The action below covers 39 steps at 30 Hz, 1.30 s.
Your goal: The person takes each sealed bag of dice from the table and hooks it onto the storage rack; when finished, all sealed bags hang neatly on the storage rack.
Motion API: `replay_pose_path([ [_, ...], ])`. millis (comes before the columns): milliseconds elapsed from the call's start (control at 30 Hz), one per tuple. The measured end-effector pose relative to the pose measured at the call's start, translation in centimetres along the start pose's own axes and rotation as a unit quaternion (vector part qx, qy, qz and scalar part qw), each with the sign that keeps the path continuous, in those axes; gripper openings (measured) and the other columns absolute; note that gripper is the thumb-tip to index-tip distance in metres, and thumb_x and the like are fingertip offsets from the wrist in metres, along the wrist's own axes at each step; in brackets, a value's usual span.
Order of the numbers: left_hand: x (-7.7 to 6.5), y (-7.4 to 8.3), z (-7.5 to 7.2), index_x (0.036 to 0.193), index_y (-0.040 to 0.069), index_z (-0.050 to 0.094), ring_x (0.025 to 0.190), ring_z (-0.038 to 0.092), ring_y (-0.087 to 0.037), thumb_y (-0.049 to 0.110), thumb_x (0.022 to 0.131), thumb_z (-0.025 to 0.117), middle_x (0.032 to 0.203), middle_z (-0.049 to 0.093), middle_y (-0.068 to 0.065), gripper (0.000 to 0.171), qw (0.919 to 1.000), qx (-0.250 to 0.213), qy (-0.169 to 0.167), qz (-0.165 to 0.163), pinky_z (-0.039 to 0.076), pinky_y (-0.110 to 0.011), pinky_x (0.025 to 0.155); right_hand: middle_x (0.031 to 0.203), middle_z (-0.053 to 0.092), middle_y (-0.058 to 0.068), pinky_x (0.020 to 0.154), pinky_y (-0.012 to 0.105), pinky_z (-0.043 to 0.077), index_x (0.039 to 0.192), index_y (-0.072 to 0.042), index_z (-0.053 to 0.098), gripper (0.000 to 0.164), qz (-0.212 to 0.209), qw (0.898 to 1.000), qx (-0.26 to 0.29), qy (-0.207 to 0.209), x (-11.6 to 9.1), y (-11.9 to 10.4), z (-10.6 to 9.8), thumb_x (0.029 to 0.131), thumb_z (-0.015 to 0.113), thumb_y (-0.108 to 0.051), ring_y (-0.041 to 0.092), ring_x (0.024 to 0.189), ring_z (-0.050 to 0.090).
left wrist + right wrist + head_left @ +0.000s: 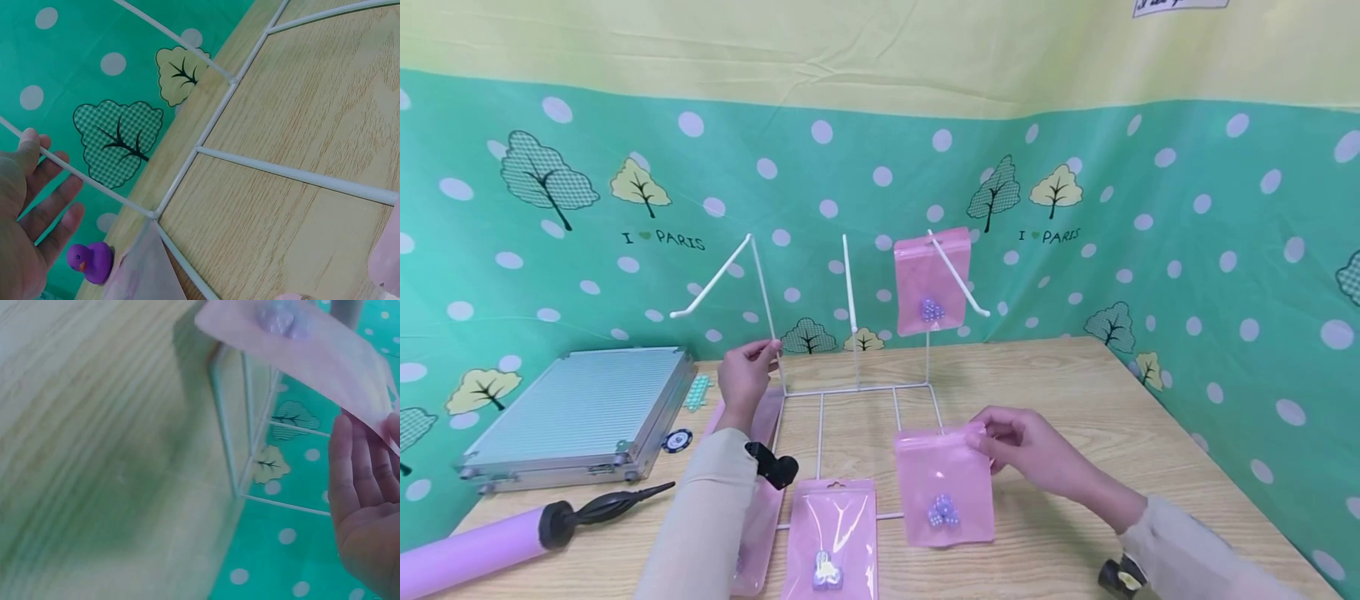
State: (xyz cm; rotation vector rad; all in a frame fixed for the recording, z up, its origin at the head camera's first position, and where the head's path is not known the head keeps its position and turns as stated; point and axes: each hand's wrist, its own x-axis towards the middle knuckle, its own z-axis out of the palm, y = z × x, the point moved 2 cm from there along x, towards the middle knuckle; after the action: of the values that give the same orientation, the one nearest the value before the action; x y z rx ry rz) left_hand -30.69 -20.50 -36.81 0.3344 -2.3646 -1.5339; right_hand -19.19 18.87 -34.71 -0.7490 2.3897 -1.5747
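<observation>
A white wire display rack (856,390) with three hooks stands on the table. My left hand (747,382) holds its left upright between thumb and fingertips, also visible in the left wrist view. In my right hand (1028,443), a pink zip pouch (917,479) is pinched by its top right corner; a bluish beaded trinket shows inside. This pouch hangs over the right part of the rack's base. Another pink pouch (913,279) with blue beads hangs on the right hook. The left and middle hooks hold nothing.
A pink pouch (831,525) with a rabbit-like trinket lies in front, another pouch (763,533) partly under my left forearm. At left are a silver case (580,408), a round chip (677,440) and a purple hand pump (475,550). A purple toy duck (94,262) sits beyond the rack.
</observation>
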Motion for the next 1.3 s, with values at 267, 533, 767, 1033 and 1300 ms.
replay_pose_path([
  [267, -0.2, 0.1, -0.3, 0.132, 0.006, 0.067, 0.112, 0.069, -0.032, 0.037, 0.104, 0.059, 0.125, 0.069, -0.018, 0.043, 1.0, -0.005, -0.002, -0.005, 0.056, -0.045, 0.094, 0.09, 0.072, 0.01, 0.066, 0.033, 0.061, 0.112, 0.003, 0.069, 0.017, -0.05, 0.998, -0.026, 0.039, 0.1, -2.5, -0.3, 0.101, 0.063, -0.01, 0.017, 0.074, 0.069],
  [533, -0.1, -0.2, -0.4, 0.132, 0.005, 0.067, 0.112, 0.07, -0.032, 0.035, 0.104, 0.06, 0.124, 0.07, -0.018, 0.042, 0.9999, -0.01, -0.002, -0.004, 0.056, -0.045, 0.094, 0.087, 0.072, 0.008, 0.06, 0.035, 0.061, 0.107, 0.001, 0.071, 0.013, -0.086, 0.994, -0.035, 0.057, 0.8, -5.2, 0.1, 0.099, 0.066, -0.008, 0.017, 0.069, 0.068],
  [767, 0.0, -0.5, -0.3, 0.131, 0.006, 0.068, 0.111, 0.07, -0.032, 0.038, 0.103, 0.06, 0.124, 0.07, -0.017, 0.043, 1.0, -0.008, -0.001, -0.002, 0.057, -0.044, 0.093, 0.084, 0.073, 0.005, 0.056, 0.032, 0.059, 0.104, 0.001, 0.072, 0.011, -0.135, 0.987, -0.048, 0.073, 1.5, -7.5, 0.6, 0.098, 0.066, -0.006, 0.016, 0.063, 0.068],
  [1033, 0.1, -0.3, -0.2, 0.13, 0.006, 0.068, 0.11, 0.071, -0.031, 0.037, 0.104, 0.06, 0.123, 0.07, -0.017, 0.042, 1.0, 0.0, 0.001, 0.001, 0.058, -0.042, 0.09, 0.084, 0.069, 0.001, 0.058, 0.027, 0.056, 0.104, -0.004, 0.072, 0.009, -0.191, 0.972, -0.062, 0.125, 2.8, -9.7, 1.6, 0.1, 0.065, -0.006, 0.016, 0.065, 0.063],
  [1300, 0.1, -0.2, 0.0, 0.128, 0.005, 0.07, 0.107, 0.072, -0.031, 0.036, 0.103, 0.061, 0.12, 0.072, -0.017, 0.04, 1.0, -0.004, 0.0, 0.008, 0.059, -0.036, 0.083, 0.077, 0.061, 0.004, 0.051, 0.024, 0.05, 0.105, -0.001, 0.07, 0.009, -0.258, 0.952, -0.02, 0.161, 4.1, -10.7, 2.6, 0.1, 0.063, -0.002, 0.014, 0.06, 0.054],
])
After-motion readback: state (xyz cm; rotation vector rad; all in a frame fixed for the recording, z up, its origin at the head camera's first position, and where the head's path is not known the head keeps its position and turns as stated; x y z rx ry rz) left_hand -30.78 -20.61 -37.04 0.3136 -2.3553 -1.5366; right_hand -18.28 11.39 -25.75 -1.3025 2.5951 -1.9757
